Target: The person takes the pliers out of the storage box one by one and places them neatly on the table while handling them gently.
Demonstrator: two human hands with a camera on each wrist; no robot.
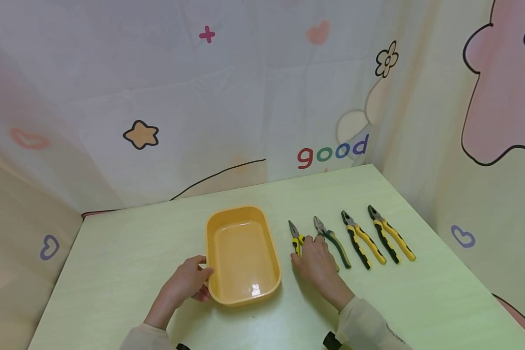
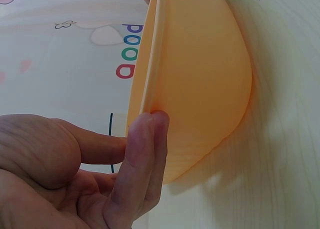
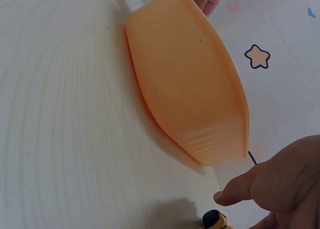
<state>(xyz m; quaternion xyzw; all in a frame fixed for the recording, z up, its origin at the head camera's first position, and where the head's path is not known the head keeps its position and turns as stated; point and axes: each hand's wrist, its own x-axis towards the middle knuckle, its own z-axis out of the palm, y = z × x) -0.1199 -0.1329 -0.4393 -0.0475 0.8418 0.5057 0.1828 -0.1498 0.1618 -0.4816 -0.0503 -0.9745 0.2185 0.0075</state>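
My left hand (image 1: 190, 279) holds the left wall of a yellow-orange plastic tray (image 1: 245, 253), thumb at the inside and fingers outside; the left wrist view shows this pinch on the rim. My right hand (image 1: 317, 265) is over the leftmost pliers (image 1: 294, 231), long-nosed with yellow and black handles. In the right wrist view the thumb (image 3: 237, 189) is straight and apart from a black and yellow handle end (image 3: 214, 220); the other fingers are mostly hidden. Just right of these lie green-handled pliers (image 1: 341, 250), partly behind the hand.
Two larger pliers with yellow and black handles, one (image 1: 363, 240) beside the other (image 1: 391, 236), lie farther right on the pale green table (image 1: 127, 253). A printed curtain (image 1: 227, 107) stands along the table's back and sides.
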